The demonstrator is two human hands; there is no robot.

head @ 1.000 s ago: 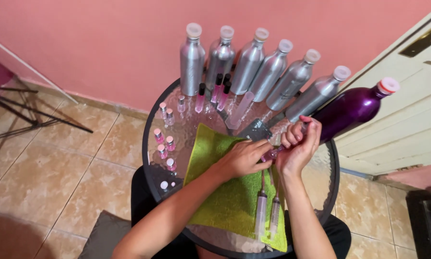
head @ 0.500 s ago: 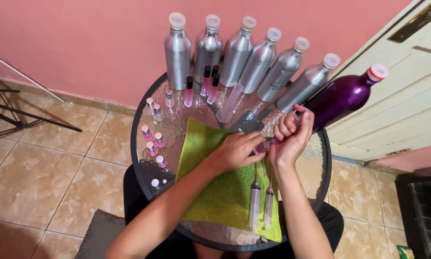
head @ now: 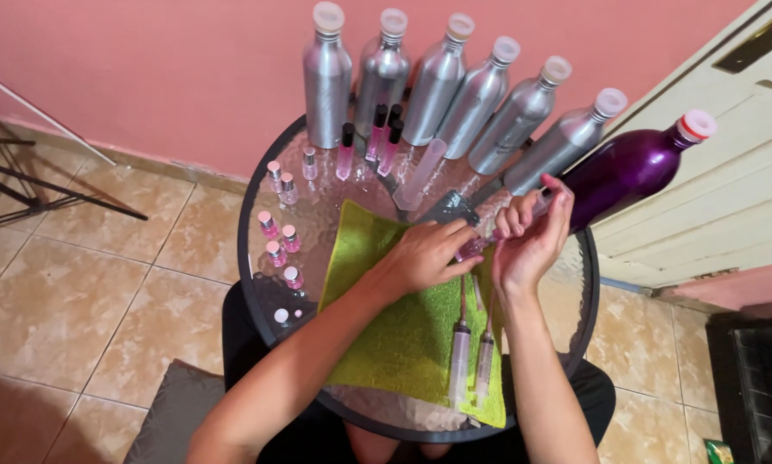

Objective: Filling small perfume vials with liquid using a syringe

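Over a round glass table, my left hand pinches a small pink vial above a green towel. My right hand is closed on a thin clear syringe, whose tip meets the vial's mouth. Both hands touch at the fingertips. Two more syringes lie side by side on the towel below my right wrist. How full the vial is stays hidden by my fingers.
Several tall silver bottles and one purple bottle line the table's far edge by a pink wall. Small pink vials stand at the left, taller dark-capped sprayers at the back. A cream door is at the right.
My hands stay together on the vial and syringe, drifting slightly as my head shifts the view. Nothing on the table has moved.
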